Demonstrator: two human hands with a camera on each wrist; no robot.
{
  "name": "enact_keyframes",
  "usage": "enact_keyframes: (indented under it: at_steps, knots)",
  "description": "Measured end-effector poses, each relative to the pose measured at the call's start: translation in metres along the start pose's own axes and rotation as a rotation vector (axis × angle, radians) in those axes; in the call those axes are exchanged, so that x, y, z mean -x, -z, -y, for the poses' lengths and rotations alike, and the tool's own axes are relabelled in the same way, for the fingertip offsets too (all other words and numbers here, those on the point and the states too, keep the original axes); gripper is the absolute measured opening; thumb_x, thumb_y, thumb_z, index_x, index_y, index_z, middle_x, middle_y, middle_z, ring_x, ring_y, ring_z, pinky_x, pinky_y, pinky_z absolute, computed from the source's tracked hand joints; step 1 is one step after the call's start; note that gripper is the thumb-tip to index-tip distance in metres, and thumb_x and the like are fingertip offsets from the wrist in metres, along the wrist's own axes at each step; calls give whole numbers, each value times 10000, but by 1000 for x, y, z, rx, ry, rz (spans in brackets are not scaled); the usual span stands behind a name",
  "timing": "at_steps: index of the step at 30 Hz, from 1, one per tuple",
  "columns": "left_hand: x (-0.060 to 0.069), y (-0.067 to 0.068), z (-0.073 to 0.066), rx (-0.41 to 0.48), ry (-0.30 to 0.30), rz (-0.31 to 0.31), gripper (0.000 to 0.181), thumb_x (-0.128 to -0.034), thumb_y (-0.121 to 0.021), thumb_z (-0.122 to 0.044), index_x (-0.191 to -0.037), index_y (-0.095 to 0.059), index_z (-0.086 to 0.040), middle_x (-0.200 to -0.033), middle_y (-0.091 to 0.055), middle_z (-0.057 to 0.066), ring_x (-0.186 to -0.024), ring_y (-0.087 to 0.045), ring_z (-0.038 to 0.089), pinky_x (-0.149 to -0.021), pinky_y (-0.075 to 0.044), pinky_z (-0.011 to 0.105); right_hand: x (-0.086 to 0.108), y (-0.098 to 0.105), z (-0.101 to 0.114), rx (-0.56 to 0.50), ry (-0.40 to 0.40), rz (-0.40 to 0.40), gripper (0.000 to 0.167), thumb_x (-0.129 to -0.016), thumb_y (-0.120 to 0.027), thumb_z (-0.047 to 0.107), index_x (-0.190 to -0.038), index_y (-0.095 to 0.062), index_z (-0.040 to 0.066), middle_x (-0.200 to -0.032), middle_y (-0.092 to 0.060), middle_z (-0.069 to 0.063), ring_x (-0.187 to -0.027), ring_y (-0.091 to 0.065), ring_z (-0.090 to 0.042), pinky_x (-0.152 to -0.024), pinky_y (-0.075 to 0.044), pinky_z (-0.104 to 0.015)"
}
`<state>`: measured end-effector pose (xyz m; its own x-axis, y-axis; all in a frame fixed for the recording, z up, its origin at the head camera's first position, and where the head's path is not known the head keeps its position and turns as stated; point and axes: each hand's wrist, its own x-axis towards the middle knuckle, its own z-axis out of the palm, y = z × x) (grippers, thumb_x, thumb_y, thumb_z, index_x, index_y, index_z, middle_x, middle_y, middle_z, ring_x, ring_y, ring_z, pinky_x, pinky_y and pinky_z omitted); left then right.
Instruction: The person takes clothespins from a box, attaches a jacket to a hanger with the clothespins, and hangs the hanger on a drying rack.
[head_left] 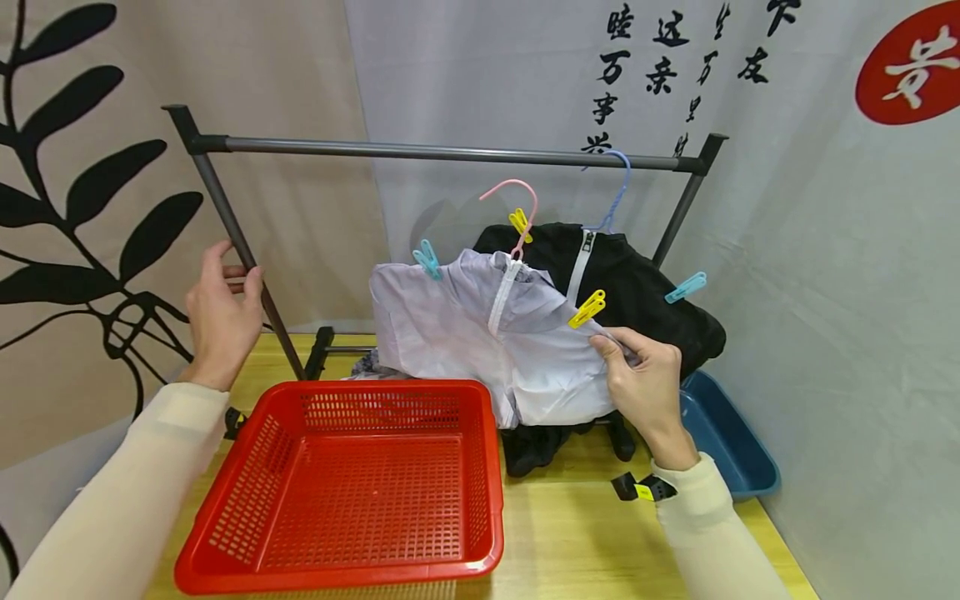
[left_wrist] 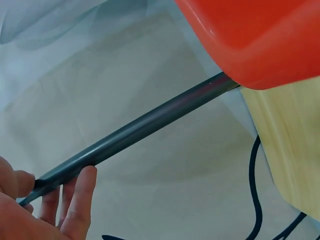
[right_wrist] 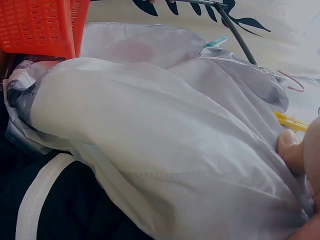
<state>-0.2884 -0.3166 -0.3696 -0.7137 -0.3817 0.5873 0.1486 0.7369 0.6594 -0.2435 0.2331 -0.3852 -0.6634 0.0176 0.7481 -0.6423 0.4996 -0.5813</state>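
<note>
My left hand [head_left: 225,317] grips the left post [head_left: 238,225] of a dark grey clothes rack, thumb on one side and fingers on the other in the left wrist view. With my right hand [head_left: 648,387] I pinch the right side of a pale lilac-white zip jacket [head_left: 457,333]. The jacket is on a pink hanger [head_left: 534,204], whose hook stands below the rail, apart from it. A blue clothespin [head_left: 427,260] and a yellow clothespin [head_left: 587,309] sit on its shoulders. Behind it, a black jacket [head_left: 637,275] hangs from the rail on a blue hanger [head_left: 621,187].
A red plastic basket [head_left: 491,500] stands on the wooden table [head_left: 570,517] in front of the rack. At the right, partly behind my right hand, is a blue bin [head_left: 731,433]. The rack's top rail [head_left: 420,150] spans the back, before a fabric wall [head_left: 465,67].
</note>
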Motion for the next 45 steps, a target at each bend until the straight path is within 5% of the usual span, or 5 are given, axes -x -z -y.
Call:
enact_keyframes:
  at_steps: [3,8,12,18,45]
  knots:
    - [-1,1,1,-8,-9,5,562,-1226,-606,-286,-1757,-462,-171,-1488,-760,280,-1295,-778,506,-982,-642,381,0,-1,-1,-3,-2,4,69,-1061,-838,21,-1073,-895,-16,-1003,-887,-185,-873,-725,139,-826,-589,-70]
    - [-1,3,4,-17,-15,14,542,-1223,-611,-298,-1732,-490,-152,-1488,-763,277,-1291,-784,498,-815,-366,47,-1,-2,0,-8,-3,7,72,-1061,-836,18,-1077,-894,-22,-1007,-886,-193,-869,-723,140,-832,-591,-70]
    - [-1,2,5,-25,-2,25,516,-1231,-591,-316,-1706,-517,-130,-1517,-750,269,-1301,-777,481,-886,-523,162,-2,-3,-1,-12,-5,5,72,-1058,-837,13,-1077,-892,-29,-1010,-886,-201,-878,-724,149,-838,-590,-69]
    - [-1,-1,4,-25,-4,18,498,-1239,-568,-282,-1694,-511,-86,-1545,-726,288,-1325,-772,510,-1077,-622,713,-3,-5,-1,-4,-12,-3,77,-1064,-838,30,-1077,-897,-17,-1007,-887,-193,-873,-719,142,-829,-580,-65]
    - [2,-4,3,-25,-2,4,489,-1232,-590,-265,-1684,-528,-88,-1538,-738,266,-1295,-785,494,-1060,-620,725,-26,-15,1,13,-10,-61,134,-1078,-845,96,-1071,-894,-29,-999,-884,-199,-817,-699,116,-759,-545,-69]
